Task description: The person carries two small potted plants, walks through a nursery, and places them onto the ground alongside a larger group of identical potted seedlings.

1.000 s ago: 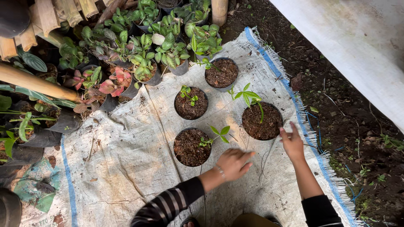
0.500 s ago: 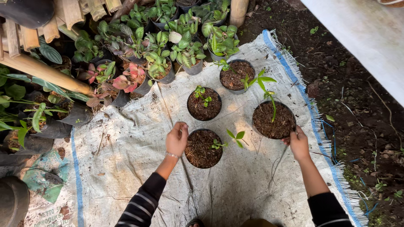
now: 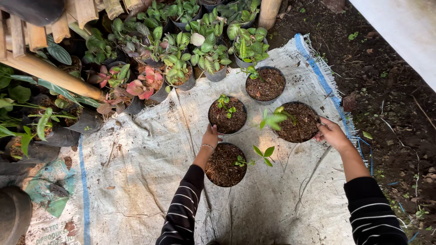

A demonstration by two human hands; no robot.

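Observation:
Four black pots of dark soil with small green seedlings stand on a pale woven sack (image 3: pixel 150 181). My left hand (image 3: pixel 211 136) reaches between the near pot (image 3: pixel 222 168) and the middle pot (image 3: pixel 229 119), and its fingers curl on the middle pot's lower-left rim. My right hand (image 3: pixel 331 134) grips the right rim of the right pot (image 3: pixel 299 124), which holds a leafy seedling. The far pot (image 3: pixel 265 85) stands untouched behind them. Both arms wear black sleeves with thin white stripes.
Several potted green and pink-leaved plants (image 3: pixel 204 54) crowd the sack's back edge. A bamboo pole (image 3: pixel 54 75) slants across the left. Bare dark dirt (image 3: pixel 390 113) lies to the right, under a white surface (image 3: pixel 404 27). A dark round container (image 3: pixel 13 218) sits at the lower left.
My left hand has moved from over the near pot to its left and then up to the middle pot's rim. My right hand has stayed at the right pot's rim.

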